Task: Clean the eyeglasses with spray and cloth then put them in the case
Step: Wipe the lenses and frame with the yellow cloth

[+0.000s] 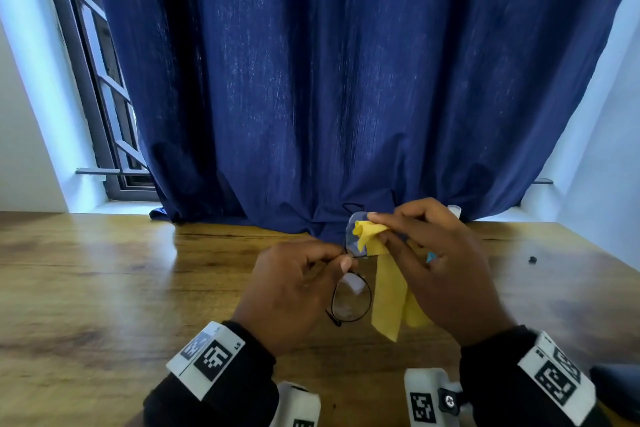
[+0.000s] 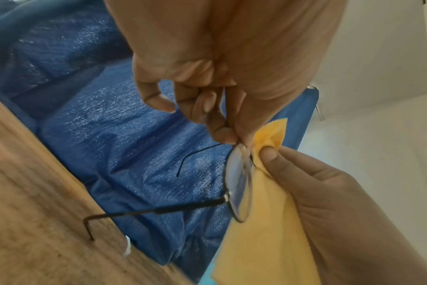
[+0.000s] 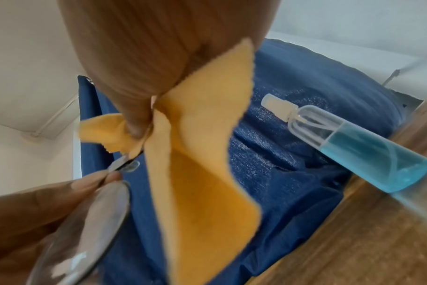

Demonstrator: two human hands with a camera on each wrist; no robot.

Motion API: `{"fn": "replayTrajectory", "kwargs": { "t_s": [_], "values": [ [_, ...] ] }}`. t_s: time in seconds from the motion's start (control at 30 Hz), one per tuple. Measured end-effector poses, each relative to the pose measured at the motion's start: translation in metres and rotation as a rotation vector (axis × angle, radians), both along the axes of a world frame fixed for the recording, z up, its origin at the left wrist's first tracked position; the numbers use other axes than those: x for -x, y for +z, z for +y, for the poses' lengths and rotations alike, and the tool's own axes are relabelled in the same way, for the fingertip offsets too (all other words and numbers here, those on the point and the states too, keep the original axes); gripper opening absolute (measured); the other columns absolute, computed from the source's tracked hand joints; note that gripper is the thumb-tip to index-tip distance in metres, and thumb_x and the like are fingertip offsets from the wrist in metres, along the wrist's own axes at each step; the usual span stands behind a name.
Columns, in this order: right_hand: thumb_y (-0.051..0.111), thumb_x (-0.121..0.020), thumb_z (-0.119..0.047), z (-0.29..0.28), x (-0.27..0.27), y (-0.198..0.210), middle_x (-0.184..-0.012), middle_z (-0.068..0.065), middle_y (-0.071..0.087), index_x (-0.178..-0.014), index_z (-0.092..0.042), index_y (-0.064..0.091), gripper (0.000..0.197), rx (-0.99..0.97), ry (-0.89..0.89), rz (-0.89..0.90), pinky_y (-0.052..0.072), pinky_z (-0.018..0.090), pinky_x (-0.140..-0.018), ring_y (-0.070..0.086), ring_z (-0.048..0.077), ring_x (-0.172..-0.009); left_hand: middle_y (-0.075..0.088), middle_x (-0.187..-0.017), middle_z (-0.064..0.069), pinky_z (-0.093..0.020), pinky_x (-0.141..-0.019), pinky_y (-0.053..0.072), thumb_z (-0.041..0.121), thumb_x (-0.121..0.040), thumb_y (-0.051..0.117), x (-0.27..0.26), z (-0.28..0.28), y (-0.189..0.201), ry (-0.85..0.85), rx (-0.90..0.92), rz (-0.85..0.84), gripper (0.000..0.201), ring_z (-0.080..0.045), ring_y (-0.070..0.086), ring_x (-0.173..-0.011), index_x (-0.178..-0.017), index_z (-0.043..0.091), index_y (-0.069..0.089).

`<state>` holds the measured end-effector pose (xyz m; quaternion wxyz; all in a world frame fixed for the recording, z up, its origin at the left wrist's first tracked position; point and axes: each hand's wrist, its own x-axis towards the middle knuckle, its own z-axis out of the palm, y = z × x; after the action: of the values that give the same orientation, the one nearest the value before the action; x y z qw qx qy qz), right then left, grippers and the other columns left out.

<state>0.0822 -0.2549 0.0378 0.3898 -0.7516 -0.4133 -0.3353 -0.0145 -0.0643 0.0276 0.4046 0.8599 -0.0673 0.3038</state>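
The thin black round-framed eyeglasses [image 1: 349, 302] are held upright above the wooden table, temples unfolded and pointing away from me. My left hand [image 1: 341, 258] pinches the frame at the bridge, between the two lenses. My right hand [image 1: 377, 225] pinches the yellow cloth [image 1: 388, 291] around the upper lens, and the rest of the cloth hangs down. In the left wrist view the lens [image 2: 240, 185] shows edge-on against the cloth [image 2: 268, 221]. The spray bottle [image 3: 368, 148], part full of blue liquid, stands on the table behind my right hand.
A blue curtain [image 1: 311, 97] hangs along the table's far edge and bunches on the wood. A small black speck [image 1: 532, 259] lies at the right. A dark object [image 1: 616, 388], possibly the case, sits at the lower right edge. Bare table [image 1: 121, 270] spreads to the left.
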Motion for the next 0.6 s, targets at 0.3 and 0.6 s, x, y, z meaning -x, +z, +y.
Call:
{"fn": "replayTrajectory", "kwargs": {
  "t_s": [0.3, 0.6],
  "values": [
    [0.074, -0.090, -0.032, 0.0035, 0.0066, -0.0021, -0.093, -0.012, 0.061, -0.106, -0.028, 0.081, 0.017, 0.026, 0.079, -0.070, 0.047, 0.028, -0.075, 0.059, 0.010, -0.087, 0.057, -0.061, 0.013, -0.010, -0.058, 0.037, 0.031, -0.094, 0.068, 0.0008, -0.0017, 0.0000, 0.031, -0.056, -0.034, 0.023, -0.003, 0.055, -0.062, -0.075, 0.020, 0.075],
    [0.078, -0.090, -0.020, -0.0010, 0.0063, 0.0038, -0.086, -0.014, 0.062, -0.104, -0.025, 0.077, 0.015, -0.046, -0.010, -0.041, 0.040, 0.009, -0.069, 0.058, 0.001, -0.079, 0.073, -0.083, 0.011, -0.025, -0.073, 0.052, 0.033, -0.096, 0.067, 0.0024, -0.0040, 0.0001, -0.040, -0.093, -0.005, 0.015, -0.009, 0.067, -0.083, -0.090, 0.027, 0.079]
  ]
}}
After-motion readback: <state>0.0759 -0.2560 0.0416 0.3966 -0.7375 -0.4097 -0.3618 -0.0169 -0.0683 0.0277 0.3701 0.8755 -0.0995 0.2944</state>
